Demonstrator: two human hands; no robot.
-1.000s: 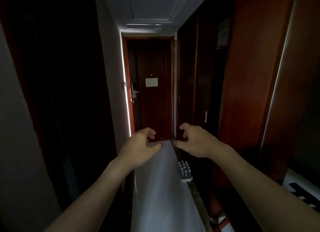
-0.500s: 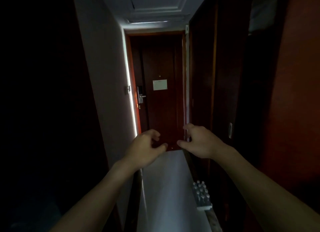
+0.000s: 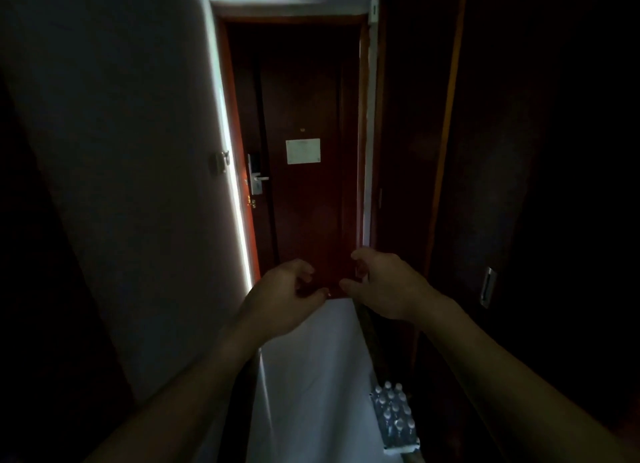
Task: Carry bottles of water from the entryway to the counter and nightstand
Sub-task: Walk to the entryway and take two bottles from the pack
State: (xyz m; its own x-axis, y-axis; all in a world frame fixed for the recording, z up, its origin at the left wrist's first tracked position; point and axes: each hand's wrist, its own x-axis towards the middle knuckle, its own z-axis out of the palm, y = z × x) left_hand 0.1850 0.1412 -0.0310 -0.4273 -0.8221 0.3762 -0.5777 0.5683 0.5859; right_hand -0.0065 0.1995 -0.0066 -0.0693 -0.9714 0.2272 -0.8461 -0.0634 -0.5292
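A shrink-wrapped pack of water bottles (image 3: 394, 417) stood on the pale floor at the near right of the dim hallway, close against the dark wooden wall on the right. The bottles stood upright in tight rows, their small white caps catching the light, the clear bodies hard to make out in the gloom. The pack sat untouched, well short of the far door

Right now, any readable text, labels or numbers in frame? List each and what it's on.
None legible.
Notice on the door: pale sheet, any print too blurred to read.
Pack of water bottles: white caps and wrap show, no label readable.
Door lock: no markings discernible.
Left hand and right hand: empty, nothing written on them.
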